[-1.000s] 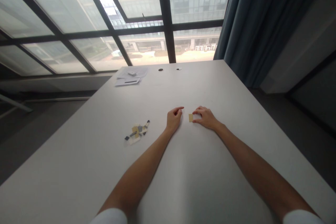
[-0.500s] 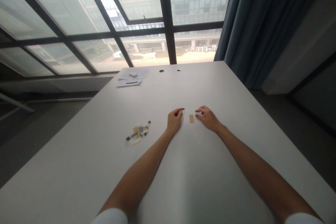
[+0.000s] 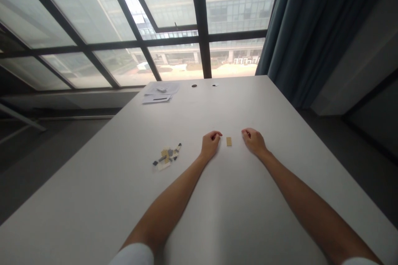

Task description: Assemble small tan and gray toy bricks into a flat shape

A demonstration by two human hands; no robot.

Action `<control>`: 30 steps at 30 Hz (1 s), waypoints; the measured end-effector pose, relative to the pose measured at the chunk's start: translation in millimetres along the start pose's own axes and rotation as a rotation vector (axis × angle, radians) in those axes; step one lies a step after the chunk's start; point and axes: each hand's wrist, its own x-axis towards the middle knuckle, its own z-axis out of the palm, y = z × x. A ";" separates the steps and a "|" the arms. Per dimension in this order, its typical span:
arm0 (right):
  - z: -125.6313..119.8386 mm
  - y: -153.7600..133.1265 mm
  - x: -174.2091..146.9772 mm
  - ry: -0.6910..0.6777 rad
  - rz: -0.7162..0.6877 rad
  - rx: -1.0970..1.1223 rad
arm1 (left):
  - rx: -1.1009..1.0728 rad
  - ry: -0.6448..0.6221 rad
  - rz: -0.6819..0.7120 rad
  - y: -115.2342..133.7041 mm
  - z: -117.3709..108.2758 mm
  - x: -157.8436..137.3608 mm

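Left hand [image 3: 210, 143], right hand [image 3: 254, 140] loosely curled, flanking tan plate [image 3: 229, 141]

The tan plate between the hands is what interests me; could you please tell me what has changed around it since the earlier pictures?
The right hand, whose fingertips were at the plate's right edge, has let go, moved away to the right and curled its fingers. The tan plate still lies beside the left hand; the brick pile and papers stayed put.
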 end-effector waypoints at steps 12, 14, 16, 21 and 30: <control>0.3 0.4 0.3 -0.058 0.008 -0.060 | 0.021 -0.012 0.016 2.9 0.8 -0.8; 0.3 1.0 0.1 -0.060 0.011 -0.057 | 0.021 -0.016 0.022 3.0 1.0 -0.9; 0.3 1.5 0.0 -0.063 0.014 -0.055 | 0.021 -0.018 0.023 3.4 1.2 -1.2; -0.1 1.9 0.4 -0.071 0.015 -0.065 | 0.027 -0.020 0.017 4.4 1.0 -2.0; -1.9 0.1 -0.3 -0.069 0.017 -0.063 | 0.013 -0.026 0.026 3.2 1.7 -2.7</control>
